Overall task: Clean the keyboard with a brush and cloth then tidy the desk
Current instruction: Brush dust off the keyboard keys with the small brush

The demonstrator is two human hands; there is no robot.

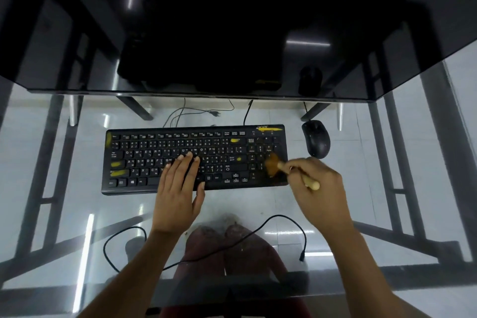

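Observation:
A black keyboard (160, 147) with yellow smudges lies across the middle of a glass desk (51, 162). My left hand (178, 188) rests flat on its lower middle keys, fingers straight. My right hand (317, 183) grips the wooden handle of a small brush (275, 164). The brown bristles touch the number pad at the keyboard's right end. No cloth is visible.
A black mouse (316, 138) sits just right of the keyboard. A dark raised shelf (232, 33) overhangs the back of the desk. A loose black cable (284, 222) curls across the near part of the glass. Thin wires (185, 111) lie behind the keyboard.

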